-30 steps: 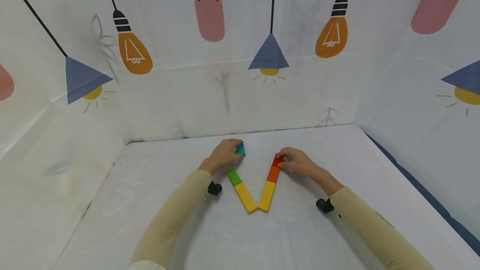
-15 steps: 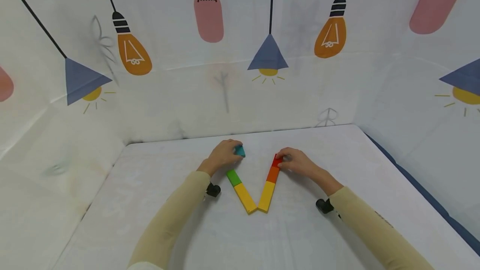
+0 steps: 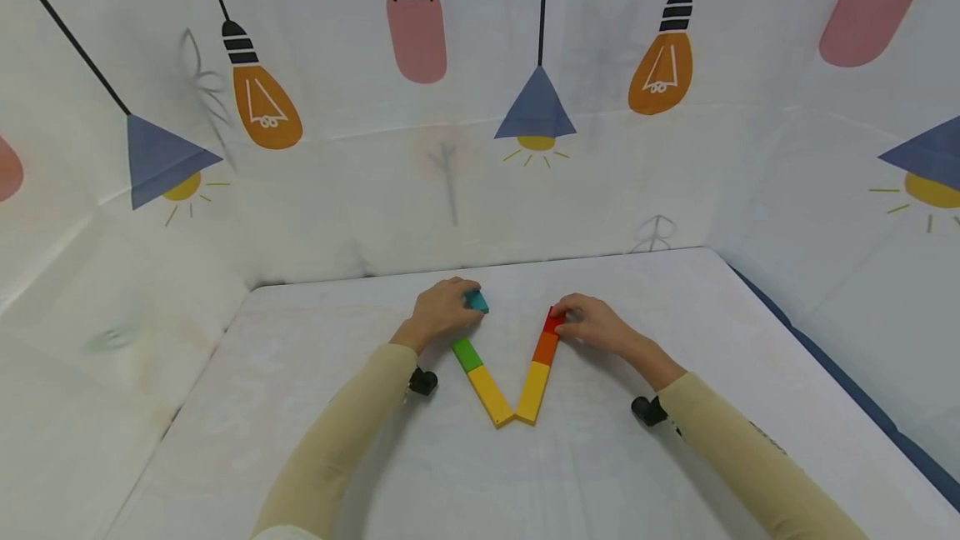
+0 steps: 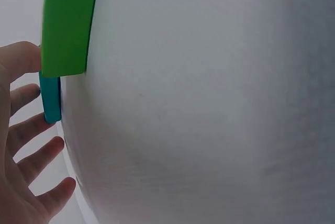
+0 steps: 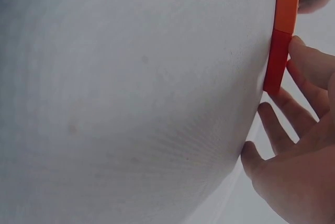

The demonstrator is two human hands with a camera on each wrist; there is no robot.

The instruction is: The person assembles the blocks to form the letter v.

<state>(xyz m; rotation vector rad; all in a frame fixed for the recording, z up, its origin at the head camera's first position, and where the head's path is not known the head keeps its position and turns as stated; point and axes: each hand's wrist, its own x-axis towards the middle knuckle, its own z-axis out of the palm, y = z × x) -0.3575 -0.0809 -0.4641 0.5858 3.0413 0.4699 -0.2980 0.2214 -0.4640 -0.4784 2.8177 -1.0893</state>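
On the white table, colored blocks form a V in the head view. Its left arm is a yellow block (image 3: 491, 397) with a green block (image 3: 467, 354) beyond it. The right arm runs from another yellow block (image 3: 533, 392) through an orange block (image 3: 546, 348) to a red block (image 3: 553, 322). My left hand (image 3: 442, 308) holds a teal block (image 3: 476, 301) between thumb and fingers, past the green block's far end and apart from it. With thumb and fingers, my right hand (image 3: 596, 327) pinches the red block, which meets the orange one in the right wrist view.
A white table (image 3: 637, 457) extends around the blocks, its far edge close beyond both hands. Behind it hangs a pale wall sheet (image 3: 360, 190) printed with lamps and bulbs. Dark blue fabric (image 3: 847, 386) shows along the table's right side.
My left hand has shifted slightly left with the teal block, which has turned a little. The right hand and the blocks of the V look unmoved.
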